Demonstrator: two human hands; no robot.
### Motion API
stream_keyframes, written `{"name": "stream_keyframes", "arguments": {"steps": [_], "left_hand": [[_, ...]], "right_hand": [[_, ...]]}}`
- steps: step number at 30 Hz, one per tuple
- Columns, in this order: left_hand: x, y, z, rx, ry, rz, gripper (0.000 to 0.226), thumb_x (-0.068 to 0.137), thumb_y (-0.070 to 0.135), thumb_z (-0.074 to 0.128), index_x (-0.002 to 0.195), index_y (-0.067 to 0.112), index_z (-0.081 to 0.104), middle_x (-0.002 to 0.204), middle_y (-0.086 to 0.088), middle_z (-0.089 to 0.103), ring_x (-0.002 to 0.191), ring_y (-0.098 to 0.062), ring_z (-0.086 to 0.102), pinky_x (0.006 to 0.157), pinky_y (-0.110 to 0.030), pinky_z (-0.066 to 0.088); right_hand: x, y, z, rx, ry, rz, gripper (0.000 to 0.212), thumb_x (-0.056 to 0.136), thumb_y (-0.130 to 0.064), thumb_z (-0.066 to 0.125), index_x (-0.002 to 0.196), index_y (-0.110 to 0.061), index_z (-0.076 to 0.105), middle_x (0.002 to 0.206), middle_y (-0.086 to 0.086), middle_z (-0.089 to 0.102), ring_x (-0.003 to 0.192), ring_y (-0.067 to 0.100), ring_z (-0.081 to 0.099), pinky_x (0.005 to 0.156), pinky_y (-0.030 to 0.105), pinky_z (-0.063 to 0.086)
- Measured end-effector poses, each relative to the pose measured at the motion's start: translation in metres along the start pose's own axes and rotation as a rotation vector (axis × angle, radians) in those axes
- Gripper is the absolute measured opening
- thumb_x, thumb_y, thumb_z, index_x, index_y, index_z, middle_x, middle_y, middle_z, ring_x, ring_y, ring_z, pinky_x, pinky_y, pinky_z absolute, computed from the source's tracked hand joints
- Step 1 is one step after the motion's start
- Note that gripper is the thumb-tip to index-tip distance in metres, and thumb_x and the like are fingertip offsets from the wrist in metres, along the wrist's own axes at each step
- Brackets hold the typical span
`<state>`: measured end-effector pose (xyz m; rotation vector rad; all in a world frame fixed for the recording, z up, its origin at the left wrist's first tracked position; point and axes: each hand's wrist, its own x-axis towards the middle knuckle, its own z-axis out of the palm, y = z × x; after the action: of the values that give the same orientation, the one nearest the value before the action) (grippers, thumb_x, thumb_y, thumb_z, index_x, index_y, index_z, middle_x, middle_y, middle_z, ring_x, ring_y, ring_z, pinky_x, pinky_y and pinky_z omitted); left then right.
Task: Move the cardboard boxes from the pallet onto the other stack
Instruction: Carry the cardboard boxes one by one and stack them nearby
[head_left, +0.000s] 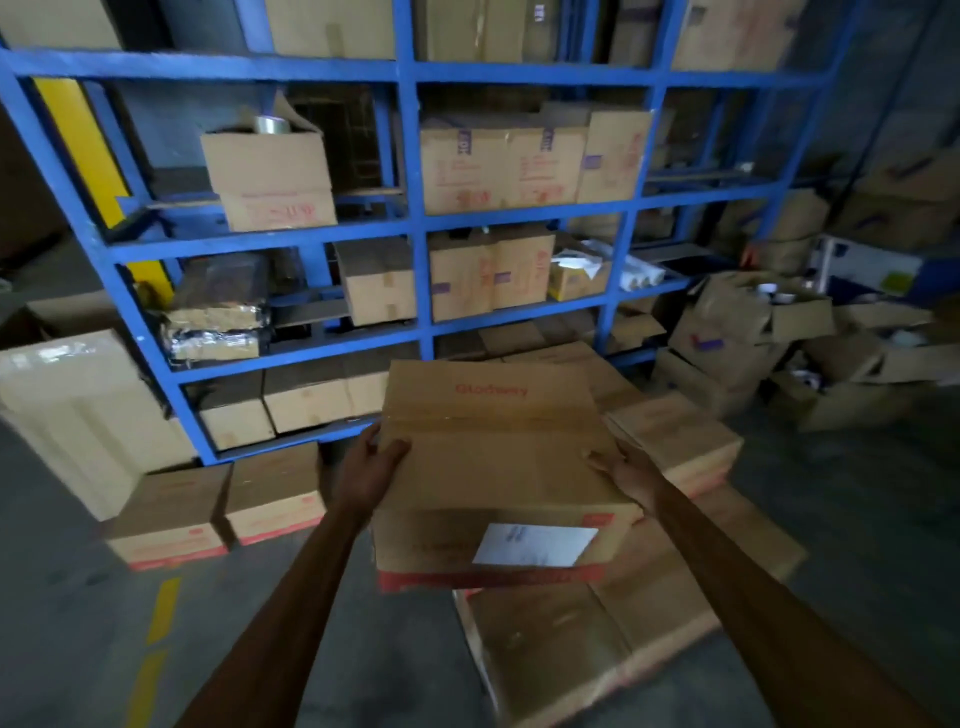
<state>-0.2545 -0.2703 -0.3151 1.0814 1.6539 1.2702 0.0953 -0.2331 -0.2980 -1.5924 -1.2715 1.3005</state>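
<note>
Cardboard box (498, 467) gripped between both hands: left hand (376, 460), right hand (621, 470).

You have one view only, from the camera on your head, wide-angle, looking forward and down along both forearms. It sits close over the box (498, 467) between your left hand (376, 457) and right hand (618, 467), which fills the lower centre. Ahead it faces the blue rack (410, 218) square on, near; straight lines bow at the edges.
</note>
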Motion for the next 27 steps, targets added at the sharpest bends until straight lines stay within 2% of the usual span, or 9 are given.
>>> {"name": "stream_keyframes", "arguments": {"steps": [4,8,11,13,15,16,19,24,27], "left_hand": [[-0.054,-0.006,0.067,0.042,-0.051,-0.025,0.069,0.072,0.060,0.069,0.133,0.030,0.053,0.122,-0.005,0.065,0.100,-0.022,0.067,0.088,-0.047,0.057],[-0.103,0.012,0.145,0.042,-0.120,-0.008,0.069,0.083,0.049,0.067,0.142,0.024,0.042,0.131,-0.006,0.058,0.103,-0.023,0.062,0.084,-0.038,0.055],[-0.114,0.017,0.204,0.043,-0.168,-0.004,0.058,0.088,0.037,0.066,0.139,0.023,0.043,0.124,-0.001,0.056,0.099,-0.020,0.059,0.077,-0.032,0.052],[-0.107,0.013,0.245,0.049,-0.223,-0.013,0.062,0.084,0.042,0.070,0.138,0.025,0.045,0.126,-0.005,0.058,0.103,-0.022,0.061,0.082,-0.039,0.056],[-0.102,0.014,0.269,0.044,-0.250,-0.025,0.060,0.084,0.036,0.071,0.136,0.020,0.046,0.122,-0.006,0.058,0.101,-0.022,0.060,0.081,-0.039,0.055],[-0.085,0.012,0.317,0.034,-0.259,-0.022,0.057,0.085,0.033,0.071,0.134,0.019,0.047,0.119,-0.005,0.059,0.099,-0.022,0.060,0.079,-0.038,0.055],[-0.064,0.009,0.374,0.036,-0.257,-0.042,0.058,0.081,0.033,0.075,0.131,0.021,0.049,0.118,-0.009,0.065,0.096,-0.022,0.065,0.082,-0.045,0.057],[-0.006,-0.013,0.500,0.028,-0.292,-0.154,0.061,0.075,0.040,0.078,0.126,0.027,0.046,0.114,-0.009,0.065,0.093,-0.025,0.068,0.082,-0.049,0.058],[0.018,-0.020,0.553,0.043,-0.298,-0.205,0.067,0.064,0.052,0.079,0.119,0.032,0.046,0.111,-0.008,0.066,0.093,-0.026,0.068,0.082,-0.052,0.058]], "right_hand": [[-0.046,0.038,-0.083,0.029,0.035,0.026,0.039,0.086,-0.020,0.073,0.123,-0.015,0.064,0.097,-0.002,0.072,0.077,0.011,0.070,0.061,0.015,0.053],[-0.068,0.072,-0.162,0.041,0.104,0.061,0.030,0.087,-0.013,0.071,0.117,-0.012,0.066,0.087,-0.002,0.074,0.057,0.000,0.068,0.050,0.012,0.049],[-0.062,0.100,-0.215,0.011,0.155,0.067,0.039,0.083,-0.019,0.075,0.120,-0.009,0.067,0.077,-0.011,0.074,0.065,0.005,0.069,0.053,0.012,0.049],[-0.055,0.114,-0.245,0.023,0.210,0.099,0.028,0.085,-0.018,0.074,0.112,-0.015,0.067,0.086,-0.004,0.072,0.069,0.011,0.066,0.052,0.011,0.050],[-0.046,0.124,-0.262,0.035,0.238,0.094,0.027,0.087,-0.013,0.071,0.113,-0.015,0.066,0.092,0.003,0.069,0.073,0.014,0.064,0.055,0.013,0.052],[-0.022,0.137,-0.296,0.052,0.254,0.101,0.028,0.087,-0.013,0.071,0.115,-0.014,0.066,0.093,0.004,0.070,0.075,0.015,0.064,0.057,0.015,0.053],[0.014,0.155,-0.337,0.023,0.282,0.111,0.032,0.085,-0.018,0.074,0.116,-0.015,0.067,0.092,0.000,0.072,0.073,0.010,0.067,0.056,0.015,0.053],[0.106,0.183,-0.431,-0.026,0.253,0.188,0.036,0.083,-0.025,0.076,0.117,-0.021,0.065,0.101,0.002,0.072,0.082,0.013,0.069,0.071,0.026,0.054],[0.153,0.195,-0.478,-0.095,0.211,0.212,0.042,0.079,-0.027,0.080,0.117,-0.016,0.067,0.106,0.003,0.073,0.090,0.015,0.070,0.082,0.030,0.055]]}}
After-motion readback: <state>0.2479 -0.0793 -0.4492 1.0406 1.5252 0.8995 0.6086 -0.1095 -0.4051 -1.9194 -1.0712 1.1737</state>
